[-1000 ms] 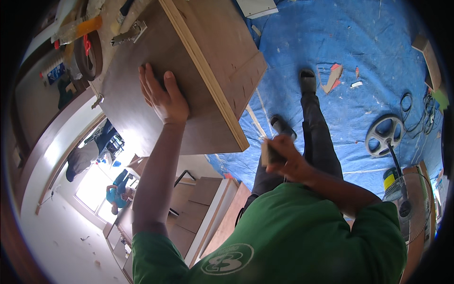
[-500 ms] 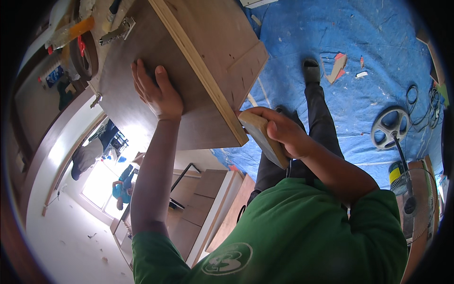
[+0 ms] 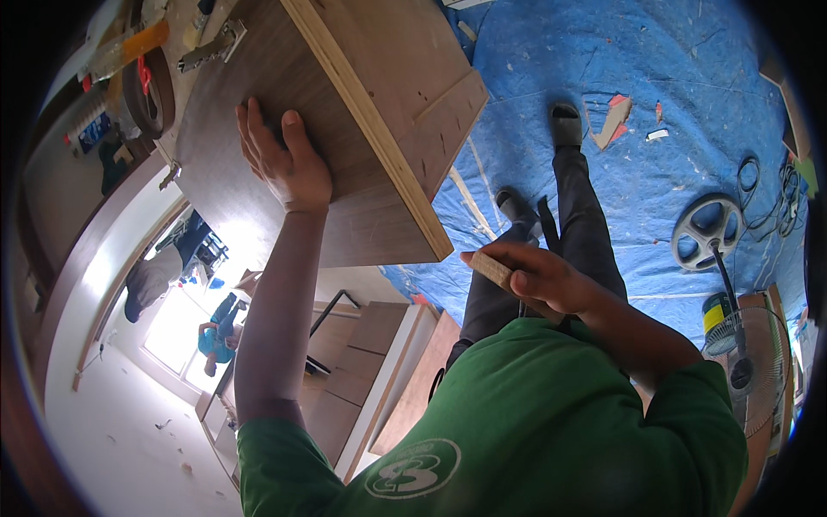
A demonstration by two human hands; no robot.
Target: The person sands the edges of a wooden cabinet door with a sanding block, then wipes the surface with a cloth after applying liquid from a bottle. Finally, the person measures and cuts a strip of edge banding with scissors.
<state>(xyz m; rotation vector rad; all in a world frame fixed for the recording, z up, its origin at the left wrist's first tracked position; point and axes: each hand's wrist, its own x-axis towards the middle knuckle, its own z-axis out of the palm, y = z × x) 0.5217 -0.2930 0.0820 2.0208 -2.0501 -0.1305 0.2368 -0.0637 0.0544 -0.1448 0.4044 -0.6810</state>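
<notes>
While left hand (image 3: 280, 159) lies open, palm flat on wooden cabinet box (image 3: 345, 129), nothing grips panel: box may slide or tip toward legs. Right hand (image 3: 538, 277) closed around small wood block (image 3: 493, 269), just below box corner; pinch risk.

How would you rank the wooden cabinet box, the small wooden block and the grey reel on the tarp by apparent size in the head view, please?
1. wooden cabinet box
2. grey reel
3. small wooden block, though it is nearer the camera, so this is unsure.
</notes>
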